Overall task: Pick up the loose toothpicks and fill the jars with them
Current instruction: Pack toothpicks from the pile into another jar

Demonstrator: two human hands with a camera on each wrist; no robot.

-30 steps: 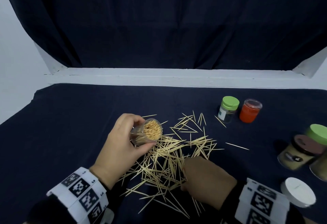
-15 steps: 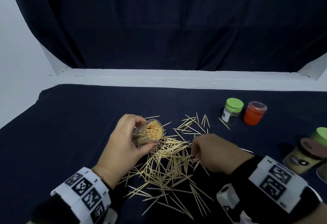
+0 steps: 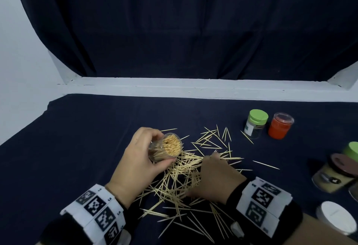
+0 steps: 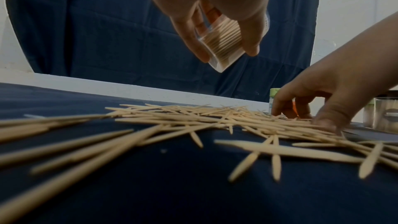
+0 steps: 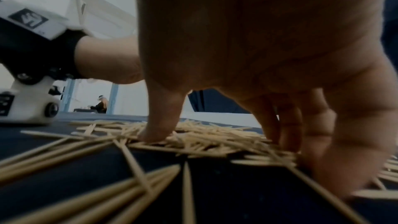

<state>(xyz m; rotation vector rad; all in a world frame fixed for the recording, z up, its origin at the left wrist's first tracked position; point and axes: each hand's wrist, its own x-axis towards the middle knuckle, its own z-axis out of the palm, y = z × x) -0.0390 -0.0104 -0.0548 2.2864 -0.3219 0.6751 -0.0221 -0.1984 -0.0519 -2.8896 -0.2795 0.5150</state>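
Left hand (image 3: 139,159) has its fingers wrapped round a clear jar (image 3: 166,148) (packed with toothpicks, tilted) above the cloth. Right hand (image 3: 217,179) is spread, fingertips (image 5: 157,135) pressing down on the loose toothpicks (image 3: 182,182), gripping nothing I can see.

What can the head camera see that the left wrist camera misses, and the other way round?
Only the head view shows the open mouth of the clear jar packed with toothpick ends, the red jar, the white lid and both wrist bands. Only the left wrist view shows the jar's side and base tilted above the cloth. Both show the left hand gripping the jar, the right hand fingering the loose toothpicks, and the green-lidded jar.
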